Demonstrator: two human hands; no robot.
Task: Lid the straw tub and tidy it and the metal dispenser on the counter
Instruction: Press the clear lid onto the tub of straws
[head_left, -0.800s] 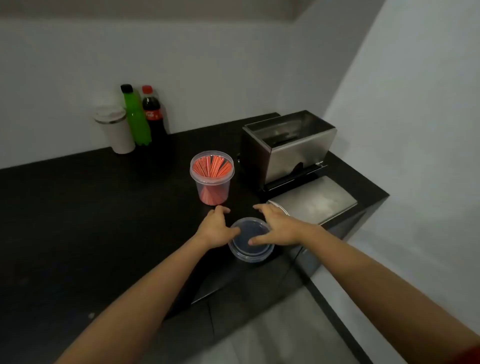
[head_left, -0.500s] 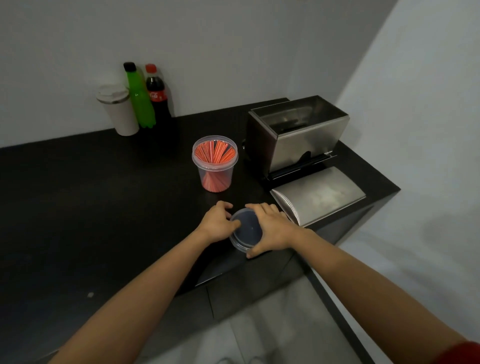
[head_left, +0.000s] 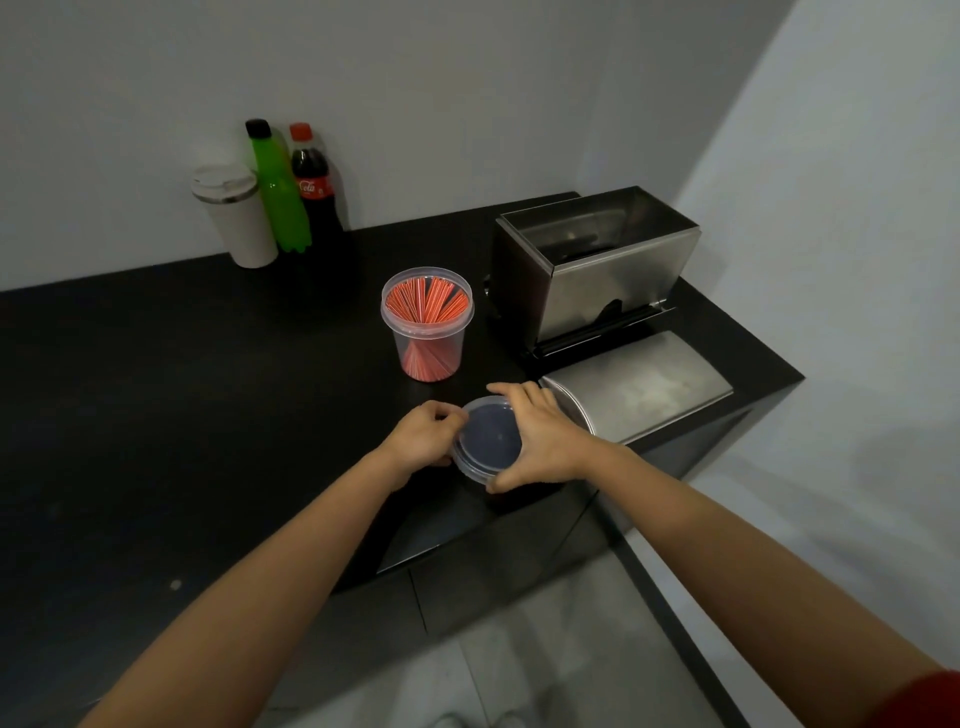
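Gripping the clear lid (head_left: 491, 441) by its rim, the left hand (head_left: 423, 439) and right hand (head_left: 540, 441) are both curling around it. Behind them on the bench (head_left: 156, 389), the straw tub (head_left: 427, 325) is standing uncovered beside the metal dispenser (head_left: 592, 265).

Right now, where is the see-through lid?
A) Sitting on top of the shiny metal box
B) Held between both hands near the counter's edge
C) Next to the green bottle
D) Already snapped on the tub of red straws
B: the clear lid sits between the left hand and right hand, both fingers on its rim, while the straw tub behind it stands open.
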